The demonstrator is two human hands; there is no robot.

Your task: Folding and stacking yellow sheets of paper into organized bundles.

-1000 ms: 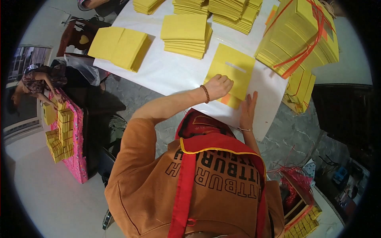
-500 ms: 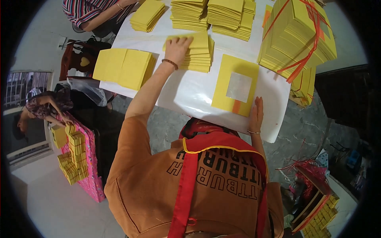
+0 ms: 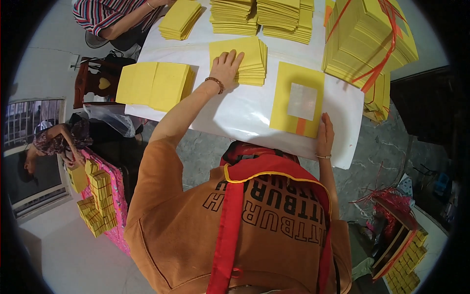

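Note:
My left hand [image 3: 226,67] lies on a fanned stack of yellow paper sheets [image 3: 252,56] in the middle of the table, its fingers spread over the near left part of the top sheet. My right hand [image 3: 325,134] is on edge with straight fingers, beside the right edge of a single yellow sheet or thin pile [image 3: 283,95]. A pale, shiny rectangle [image 3: 301,101] and a short orange strip [image 3: 301,127] mark that sheet. Neither hand grips anything that I can see. The underside of my right hand is hidden.
The white-covered table [image 3: 235,112] bears yellow stacks at left [image 3: 164,85] and far side [image 3: 232,17]. A tall yellow bundle [image 3: 357,44] with red ties stands right. A striped-sleeved person [image 3: 112,22] is far left; another [image 3: 56,139] works at a pink-covered table [image 3: 117,196].
My left hand has slid a little nearer on the fanned stack, baring more of its top sheet. My right hand stays beside the marked sheet. The whole view has shifted slightly.

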